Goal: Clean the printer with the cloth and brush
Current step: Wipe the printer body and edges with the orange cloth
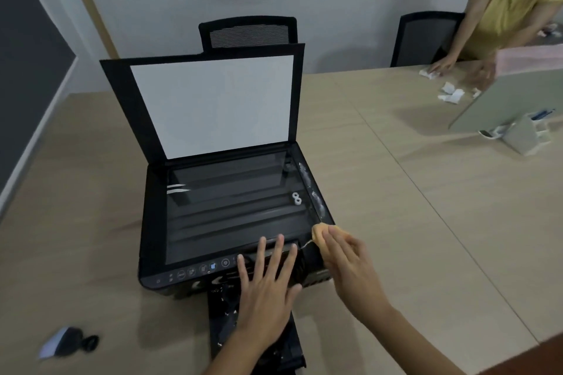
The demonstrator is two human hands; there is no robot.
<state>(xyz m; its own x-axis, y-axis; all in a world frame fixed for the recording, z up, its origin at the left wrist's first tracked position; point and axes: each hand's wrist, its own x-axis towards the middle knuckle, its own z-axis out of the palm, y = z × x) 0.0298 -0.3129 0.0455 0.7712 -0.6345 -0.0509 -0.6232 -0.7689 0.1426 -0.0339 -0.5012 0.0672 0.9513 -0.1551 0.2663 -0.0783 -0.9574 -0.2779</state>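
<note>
Output tray: one black tray juts from the printer's front toward the viewer, flecked with pale specks, partly under the left forearm
Brush: one small dark object with a pale end lies on the bench at near left, well apart from both hands; too blurred to be sure it is the brush
Left hand: the left hand lies flat on the printer's front edge, fingers straight and spread, holding nothing
Right hand: the right hand sits at the printer's near right corner, fingers curled round a yellow cloth
Cloth: one, pressed on the corner just beside the glass
Printer: one black printer on the bench, lid raised upright with white underside, scanner glass bare
Right edge: whitish smears run along it
Chairs: two black chairs behind the bench
Far right: another person, hands by white scraps
</note>
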